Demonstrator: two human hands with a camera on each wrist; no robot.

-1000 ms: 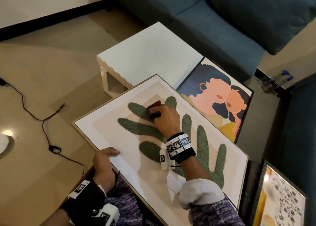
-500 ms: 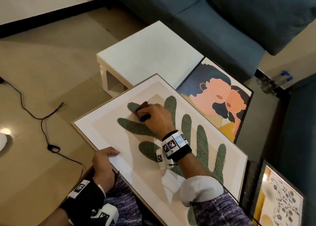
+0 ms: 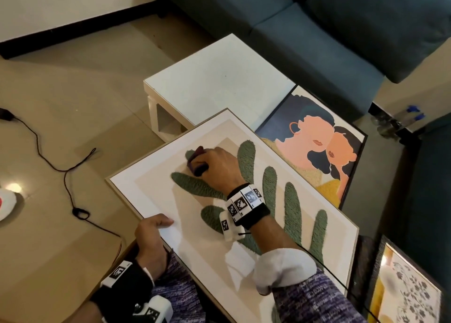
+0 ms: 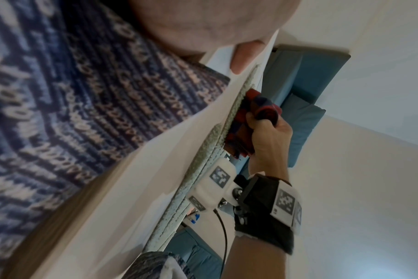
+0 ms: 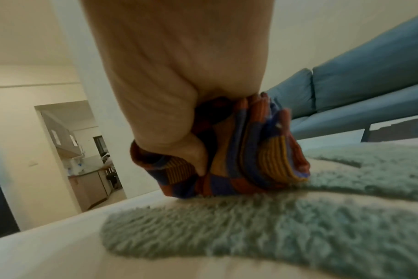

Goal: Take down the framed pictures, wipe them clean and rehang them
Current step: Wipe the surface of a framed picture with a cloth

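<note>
While resting tilted across the lap, leaf picture in pale wooden frame, far corner overlapping white desk. Right hand upon tufted green leaf motif, fingers curled tight around folded checked cloth of red, blue and yellow, pressed against the pile near the picture's far end. Left hand at the near-left edge of the leaf picture, thumb lying flat on the white margin, remaining fingers wrapped under the frame, gripping it. Wrist bands bearing square black-and-white marker codes; no readable lettering anywhere. Patterned purple sleeves with white cuff lying over the picture's near end. Beyond the leaf picture's right side, portrait picture of two faces, black-framed, flat beside the desk. Off its near-right corner, floral picture, partly cut by the view edge. Blue sofa behind the desk. Black cable trailing over the floor to the picture's left.
</note>
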